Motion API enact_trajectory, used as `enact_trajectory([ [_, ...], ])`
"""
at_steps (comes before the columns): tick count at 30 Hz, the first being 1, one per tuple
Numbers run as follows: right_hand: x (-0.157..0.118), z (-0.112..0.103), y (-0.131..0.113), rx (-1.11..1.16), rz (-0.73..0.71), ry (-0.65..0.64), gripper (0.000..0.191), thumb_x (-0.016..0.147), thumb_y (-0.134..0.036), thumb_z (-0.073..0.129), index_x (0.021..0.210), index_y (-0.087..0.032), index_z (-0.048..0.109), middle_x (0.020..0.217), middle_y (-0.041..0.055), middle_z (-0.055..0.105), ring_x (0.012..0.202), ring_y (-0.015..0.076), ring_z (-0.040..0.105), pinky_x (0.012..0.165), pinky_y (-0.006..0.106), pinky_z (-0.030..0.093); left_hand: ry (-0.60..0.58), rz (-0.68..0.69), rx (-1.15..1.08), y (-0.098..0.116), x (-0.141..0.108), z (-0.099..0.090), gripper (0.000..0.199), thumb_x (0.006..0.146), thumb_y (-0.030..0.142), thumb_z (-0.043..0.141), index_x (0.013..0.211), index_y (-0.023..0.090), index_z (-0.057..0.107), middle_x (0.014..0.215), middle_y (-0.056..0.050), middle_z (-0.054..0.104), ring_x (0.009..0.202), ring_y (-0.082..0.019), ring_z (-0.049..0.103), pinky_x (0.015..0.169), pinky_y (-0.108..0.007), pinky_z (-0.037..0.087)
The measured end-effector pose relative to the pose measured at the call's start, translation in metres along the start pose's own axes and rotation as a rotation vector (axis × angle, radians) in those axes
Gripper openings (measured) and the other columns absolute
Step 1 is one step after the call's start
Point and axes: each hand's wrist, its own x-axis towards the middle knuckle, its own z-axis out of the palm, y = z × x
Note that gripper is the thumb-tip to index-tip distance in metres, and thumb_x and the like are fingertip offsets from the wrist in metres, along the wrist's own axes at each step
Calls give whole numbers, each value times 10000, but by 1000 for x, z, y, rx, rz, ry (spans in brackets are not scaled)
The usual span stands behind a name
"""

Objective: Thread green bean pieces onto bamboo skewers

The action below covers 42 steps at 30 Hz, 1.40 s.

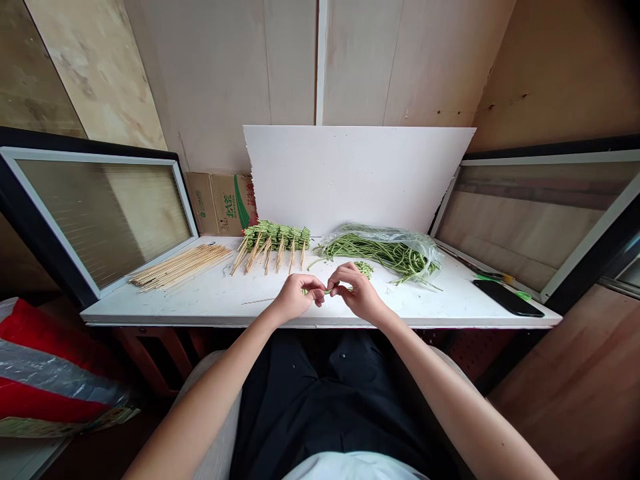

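My left hand (297,297) and my right hand (354,292) meet above the front of the white table. Both are closed, fingertips pinching a short green length of long bean (327,291) between them. A bit of green also shows inside the fingers of my left hand. One thin bamboo skewer (257,301) lies to the left of that hand; whether it reaches the fingers I cannot tell. Just behind my right hand sits a small heap of green bean pieces (365,269), partly hidden by it.
Bean-loaded skewers (277,235) are stacked at the back, sticks pointing forward. Bare bamboo skewers (183,265) lie left. Long beans (380,251) spill from a clear plastic bag (425,250). A black phone (507,298) lies right. A white board (355,177) stands behind, beside a cardboard box (220,203).
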Motion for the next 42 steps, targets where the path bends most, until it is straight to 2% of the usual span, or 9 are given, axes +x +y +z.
enact_trajectory([
  [6, 0, 5, 2, 56, 17, 79, 146, 939, -161, 707, 833, -259, 727, 825, 52, 731, 1072, 292, 526, 1009, 484, 437, -30, 15, -120, -3, 1, 0, 163, 845, 274, 763, 775, 129, 734, 625, -37, 712, 575, -148, 671, 658, -289, 553],
  [11, 1, 5, -3, 46, -15, 93, 139, 965, -180, 704, 854, -262, 720, 823, 45, 718, 1048, 284, 556, 994, 467, 445, -87, -50, -233, -5, 3, -2, 302, 830, 404, 823, 799, 125, 713, 596, -33, 696, 533, -157, 675, 638, -299, 551],
  [13, 1, 3, -7, 1, -34, 99, 119, 978, -186, 697, 885, -258, 720, 835, 48, 708, 1018, 277, 558, 948, 442, 463, -61, -60, -200, -5, 3, -3, 317, 837, 425, 828, 821, 128, 717, 604, -37, 704, 550, -167, 691, 642, -303, 561],
  [17, 2, -2, -9, -95, -77, 91, 24, 957, -253, 761, 970, -254, 741, 856, 58, 707, 975, 273, 548, 895, 419, 479, 53, -27, -86, -2, 4, -4, 307, 859, 428, 825, 907, 134, 755, 745, -72, 769, 625, -181, 729, 691, -324, 600],
  [20, 2, -3, -6, -137, -103, 92, 23, 965, -258, 752, 984, -254, 741, 858, 63, 704, 963, 272, 552, 891, 421, 486, 74, -26, -66, 1, 3, -3, 315, 841, 425, 845, 930, 133, 768, 828, -93, 790, 662, -191, 742, 720, -340, 618],
  [27, 1, 2, -6, -157, -134, 121, 167, 977, -111, 650, 937, -258, 719, 873, 69, 695, 1006, 283, 539, 907, 439, 490, 7, -3, -20, 0, 2, 2, 229, 885, 368, 792, 877, 140, 778, 777, -79, 781, 723, -196, 741, 770, -330, 602],
  [33, 0, 7, -14, -33, -102, 151, 214, 924, -73, 660, 869, -262, 744, 816, 49, 701, 960, 270, 563, 895, 446, 485, -82, -28, -171, -5, 3, 1, 190, 845, 315, 809, 857, 131, 763, 740, -70, 769, 733, -204, 756, 811, -340, 599],
  [38, -2, 16, -12, 133, 6, 222, 150, 941, -248, 738, 792, -264, 735, 763, 35, 695, 960, 268, 594, 925, 446, 477, -126, -57, -324, 0, 1, 3, 277, 840, 391, 830, 852, 125, 756, 710, -67, 751, 704, -190, 729, 789, -333, 589],
  [42, -1, 19, 2, 207, 49, 233, 236, 929, -450, 773, 797, -257, 741, 791, 50, 702, 962, 270, 604, 921, 435, 484, -108, -86, -351, 2, 0, 7, 363, 870, 484, 807, 860, 128, 733, 672, -61, 738, 655, -183, 711, 765, -328, 566],
])
